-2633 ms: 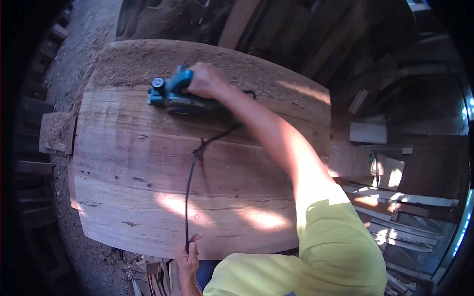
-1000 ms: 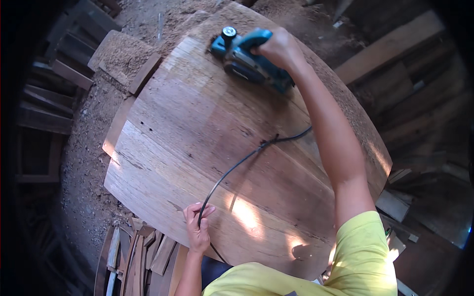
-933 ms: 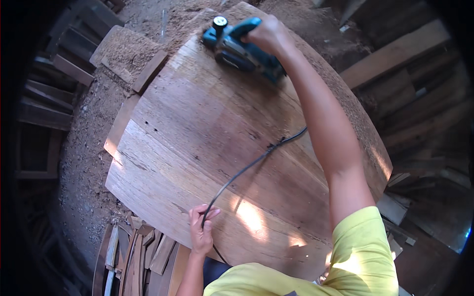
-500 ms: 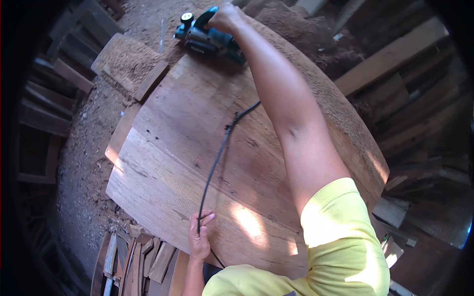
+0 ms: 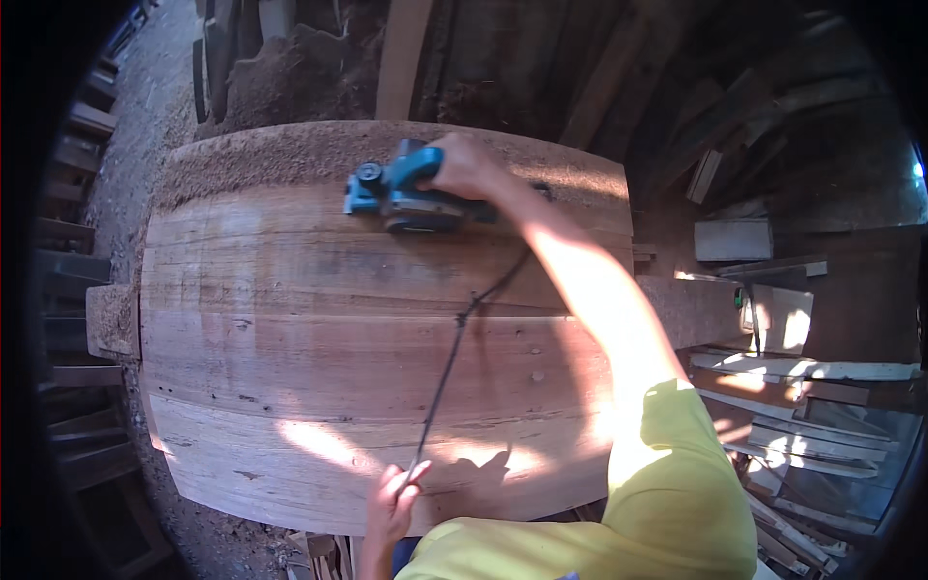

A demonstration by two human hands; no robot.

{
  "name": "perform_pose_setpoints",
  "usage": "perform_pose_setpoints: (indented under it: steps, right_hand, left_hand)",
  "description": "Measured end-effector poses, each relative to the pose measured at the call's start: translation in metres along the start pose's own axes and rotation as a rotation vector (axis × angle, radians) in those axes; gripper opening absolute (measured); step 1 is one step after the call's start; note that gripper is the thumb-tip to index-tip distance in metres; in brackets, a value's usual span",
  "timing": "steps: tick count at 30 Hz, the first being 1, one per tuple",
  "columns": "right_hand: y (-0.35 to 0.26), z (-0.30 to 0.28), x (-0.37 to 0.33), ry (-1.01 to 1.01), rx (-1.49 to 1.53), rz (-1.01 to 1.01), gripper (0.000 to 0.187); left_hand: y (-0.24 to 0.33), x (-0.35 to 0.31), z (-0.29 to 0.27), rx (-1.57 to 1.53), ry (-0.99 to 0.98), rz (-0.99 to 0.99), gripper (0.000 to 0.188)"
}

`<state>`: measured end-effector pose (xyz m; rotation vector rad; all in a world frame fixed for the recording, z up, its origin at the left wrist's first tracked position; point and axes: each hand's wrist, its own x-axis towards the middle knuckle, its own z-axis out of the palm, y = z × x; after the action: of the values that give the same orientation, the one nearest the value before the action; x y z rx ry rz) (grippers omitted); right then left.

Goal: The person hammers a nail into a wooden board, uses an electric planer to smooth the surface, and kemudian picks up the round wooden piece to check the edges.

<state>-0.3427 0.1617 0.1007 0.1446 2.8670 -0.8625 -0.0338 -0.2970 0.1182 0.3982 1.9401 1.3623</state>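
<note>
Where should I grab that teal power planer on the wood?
Probably by its raised handle, coming from the right, as the right hand does: it stands above the planer's body, with the round knob at the left end.

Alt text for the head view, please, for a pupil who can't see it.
A person's right hand grips a teal electric planer on a wooden panel, while the left hand holds its black cord. Wood shavings lie along the panel's far edge.
</note>
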Motion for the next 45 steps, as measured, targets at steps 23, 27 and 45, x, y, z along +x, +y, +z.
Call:
perform_pose_setpoints:
  steps: [23, 27, 45]
  right_hand:
    - [0.236, -0.154, -0.166, -0.021, 0.121, 0.313, 0.040]
    - [0.138, -0.103, -0.075, -0.080, 0.097, 0.177, 0.025]
    - [-0.351, 0.196, 0.315, -0.090, -0.131, -0.176, 0.051]
  left_hand:
    - [-0.011, 0.068, 0.127, 0.158, -0.130, 0.168, 0.052]
    - [-0.033, 0.047, 0.075, -0.010, 0.265, 0.054, 0.049]
    - [-0.115, -0.014, -0.141, 0.015, 0.766, -0.091, 0.025]
